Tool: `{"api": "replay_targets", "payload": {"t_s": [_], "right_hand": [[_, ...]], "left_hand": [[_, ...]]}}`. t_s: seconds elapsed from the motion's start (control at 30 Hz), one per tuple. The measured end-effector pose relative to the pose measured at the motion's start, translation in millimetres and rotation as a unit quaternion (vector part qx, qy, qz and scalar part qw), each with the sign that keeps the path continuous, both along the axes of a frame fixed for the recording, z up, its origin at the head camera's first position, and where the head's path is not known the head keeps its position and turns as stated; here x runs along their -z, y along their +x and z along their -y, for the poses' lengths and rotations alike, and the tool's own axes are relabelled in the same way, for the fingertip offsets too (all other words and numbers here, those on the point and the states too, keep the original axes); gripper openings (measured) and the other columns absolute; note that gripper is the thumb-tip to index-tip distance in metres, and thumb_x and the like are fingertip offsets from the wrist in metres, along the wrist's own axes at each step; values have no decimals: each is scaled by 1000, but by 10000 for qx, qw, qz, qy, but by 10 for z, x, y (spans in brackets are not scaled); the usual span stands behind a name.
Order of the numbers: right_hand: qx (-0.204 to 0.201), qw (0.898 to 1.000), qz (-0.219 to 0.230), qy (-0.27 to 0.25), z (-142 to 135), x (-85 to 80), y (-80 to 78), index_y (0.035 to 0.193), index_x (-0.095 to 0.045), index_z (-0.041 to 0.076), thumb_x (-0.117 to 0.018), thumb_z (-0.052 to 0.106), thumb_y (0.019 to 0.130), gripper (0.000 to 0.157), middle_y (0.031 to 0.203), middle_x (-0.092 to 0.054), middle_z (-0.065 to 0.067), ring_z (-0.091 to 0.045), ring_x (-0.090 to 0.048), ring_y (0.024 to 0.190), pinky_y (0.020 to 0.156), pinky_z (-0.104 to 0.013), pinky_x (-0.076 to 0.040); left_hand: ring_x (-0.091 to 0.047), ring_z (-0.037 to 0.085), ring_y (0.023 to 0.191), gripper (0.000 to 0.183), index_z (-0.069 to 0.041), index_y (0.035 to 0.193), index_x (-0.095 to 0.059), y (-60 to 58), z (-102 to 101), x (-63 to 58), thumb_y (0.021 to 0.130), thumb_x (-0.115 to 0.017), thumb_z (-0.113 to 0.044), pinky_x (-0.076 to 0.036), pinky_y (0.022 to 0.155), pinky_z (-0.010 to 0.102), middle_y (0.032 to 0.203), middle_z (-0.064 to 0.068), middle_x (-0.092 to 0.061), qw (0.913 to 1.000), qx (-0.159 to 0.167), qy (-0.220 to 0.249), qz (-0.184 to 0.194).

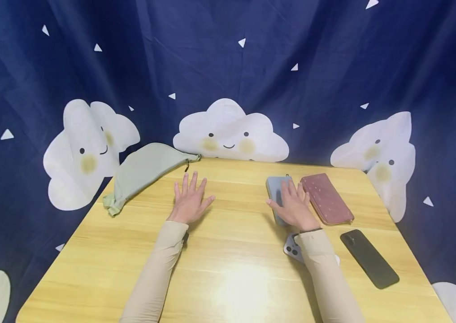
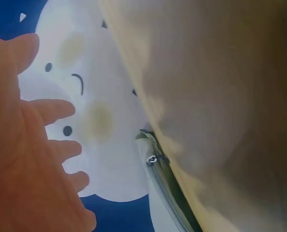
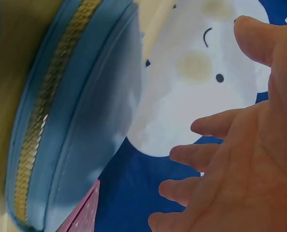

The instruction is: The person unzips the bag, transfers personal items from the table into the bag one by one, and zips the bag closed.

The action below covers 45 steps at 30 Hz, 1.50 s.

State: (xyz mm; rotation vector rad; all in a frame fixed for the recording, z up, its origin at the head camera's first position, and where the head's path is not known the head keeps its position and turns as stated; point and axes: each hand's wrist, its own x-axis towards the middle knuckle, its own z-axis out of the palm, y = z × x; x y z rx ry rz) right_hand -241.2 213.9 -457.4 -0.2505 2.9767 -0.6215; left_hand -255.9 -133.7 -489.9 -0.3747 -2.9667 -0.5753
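My left hand (image 1: pixel 188 202) has its fingers spread over the left half of the table and holds nothing. Up and left of it lies a pale green belt bag (image 1: pixel 147 170), its zip showing in the left wrist view. With fingers apart, my right hand (image 1: pixel 294 207) hovers over a blue zip wallet (image 1: pixel 275 188) and partly covers it. The right wrist view shows the wallet's gold zip (image 3: pixel 51 92) beside the bare palm. A dark pink wallet (image 1: pixel 327 199) lies just right of that hand. Beneath the right wrist is a light-coloured phone (image 1: pixel 292 249), mostly hidden by the sleeve.
A black phone (image 1: pixel 369 258) lies to the right of my right forearm. The wooden table (image 1: pixel 228 233) ends at a dark blue curtain (image 1: pixel 228 54) printed with white clouds, which hangs close behind it and along both sides.
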Motion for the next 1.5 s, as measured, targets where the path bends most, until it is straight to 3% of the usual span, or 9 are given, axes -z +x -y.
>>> {"api": "replay_targets", "payload": {"t_s": [0.1, 0.23, 0.33, 0.53, 0.7, 0.87, 1.1, 1.3, 1.5], "right_hand": [[-73, 9999, 109, -109, 60, -4, -28, 164, -8, -2, -47, 56, 104, 92, 170, -1, -31, -59, 8, 155, 118, -79, 1], [-261, 9996, -36, -124, 155, -44, -74, 163, -12, -4, -49, 53, 105, 89, 169, -10, -32, -56, -2, 156, 121, -76, -3], [-543, 9982, -151, -209, 268, -122, -140, 162, -15, -5, -49, 51, 105, 87, 168, -16, -33, -53, -12, 157, 125, -69, -10], [-886, 9949, 211, -427, 564, -318, -354, 164, -16, -1, -48, 54, 105, 86, 169, -18, -29, -49, -16, 158, 128, -61, -15], [-1212, 9903, 332, -594, 824, -325, -594, 161, -20, -5, -48, 50, 105, 83, 168, -24, -27, -44, -22, 158, 129, -56, -19], [-1362, 9852, 547, -887, 1061, -254, -837, 161, -21, -5, -48, 48, 106, 81, 167, -27, -27, -43, -25, 157, 129, -54, -20], [-1204, 9801, 567, -1471, 1356, 1, -1107, 158, -32, -3, -49, 45, 106, 72, 163, -37, -24, -41, -40, 150, 125, -51, -30], [-908, 9656, 755, -2315, 1603, 128, -1203, 157, -36, -1, -50, 42, 107, 67, 162, -41, -22, -43, -46, 145, 122, -52, -36], [-665, 9478, 861, -2998, 1836, 212, -1296, 155, -38, -2, -52, 38, 107, 64, 160, -43, -23, -39, -43, 148, 123, -51, -34]], "left_hand": [[1, 47, 160, 72, -10, 162, -33, 15, 39, -26, 106, -45, -54, 1, 122, 75, 173, 22, -10, 9999, -70, 71, 23], [-2, 49, 160, 73, -8, 161, -33, 53, 171, -33, 106, -43, -55, 1, 121, 75, 173, 24, -10, 9993, -177, 300, 158], [-6, 52, 158, 74, -6, 161, -33, 100, 330, -23, 106, -41, -56, -2, 120, 77, 172, 26, -12, 9978, -271, 517, 303], [-6, 56, 156, 76, -3, 161, -28, 234, 758, -60, 108, -36, -56, -4, 120, 76, 170, 31, -10, 9892, -636, 1116, 701], [-9, 52, 157, 76, -1, 163, -20, 332, 1134, -177, 109, -37, -52, -10, 125, 68, 170, 30, -10, 9694, -1178, 1869, 1069], [-14, 49, 157, 75, -1, 163, -19, 395, 1402, -277, 109, -42, -46, -16, 126, 64, 170, 29, -13, 9446, -1809, 2579, 917], [-15, 47, 158, 73, -3, 163, -23, 404, 1588, -225, 107, -47, -42, -16, 128, 60, 169, 30, -14, 9200, -2481, 2929, 794], [-16, 51, 155, 73, -3, 163, -24, 360, 1709, -154, 105, -50, -38, -18, 126, 63, 168, 30, -16, 9050, -2969, 2964, 697], [-21, 56, 149, 76, 1, 161, -24, 353, 1859, -85, 103, -51, -39, -23, 118, 70, 164, 34, -23, 9048, -3376, 2490, 735]]}}
